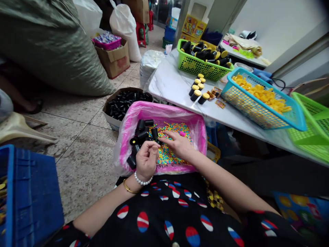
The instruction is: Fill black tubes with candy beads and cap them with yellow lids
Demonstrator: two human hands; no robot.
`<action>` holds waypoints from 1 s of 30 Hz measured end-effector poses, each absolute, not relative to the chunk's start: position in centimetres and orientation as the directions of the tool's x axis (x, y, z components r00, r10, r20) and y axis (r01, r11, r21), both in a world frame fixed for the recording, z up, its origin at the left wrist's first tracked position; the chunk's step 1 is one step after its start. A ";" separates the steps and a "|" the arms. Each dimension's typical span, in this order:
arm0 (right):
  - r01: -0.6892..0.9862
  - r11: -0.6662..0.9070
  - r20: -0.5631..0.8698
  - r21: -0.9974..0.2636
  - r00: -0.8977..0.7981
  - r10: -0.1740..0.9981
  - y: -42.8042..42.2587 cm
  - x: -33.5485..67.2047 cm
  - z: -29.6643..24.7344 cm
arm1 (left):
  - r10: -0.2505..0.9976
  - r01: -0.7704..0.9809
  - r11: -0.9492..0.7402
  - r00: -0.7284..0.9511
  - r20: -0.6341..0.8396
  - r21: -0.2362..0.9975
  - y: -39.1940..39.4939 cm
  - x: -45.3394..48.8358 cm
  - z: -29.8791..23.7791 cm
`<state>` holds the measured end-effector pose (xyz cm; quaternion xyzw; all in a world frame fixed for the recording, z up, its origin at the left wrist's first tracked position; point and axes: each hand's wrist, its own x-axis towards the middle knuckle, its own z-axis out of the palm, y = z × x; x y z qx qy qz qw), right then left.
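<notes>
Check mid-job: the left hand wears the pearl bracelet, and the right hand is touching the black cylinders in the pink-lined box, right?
No: the head view shows the right hand touching the multicoloured beads in the pink-lined box, not the black cylinders. The left hand does wear the pearl bracelet.

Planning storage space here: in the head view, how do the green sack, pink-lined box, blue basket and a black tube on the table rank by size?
1. The green sack, largest.
2. The pink-lined box and the blue basket look alike; nearness makes ranking them unsure.
3. The black tube, smallest.
</notes>
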<state>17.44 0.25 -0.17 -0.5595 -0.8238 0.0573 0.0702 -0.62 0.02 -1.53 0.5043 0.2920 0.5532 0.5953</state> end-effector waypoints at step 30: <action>0.761 -0.028 0.111 -0.648 0.130 0.985 -5.2 21.4 1.0 | 0.756 0.034 -0.390 0.582 0.299 0.920 0.3 0.0 -0.5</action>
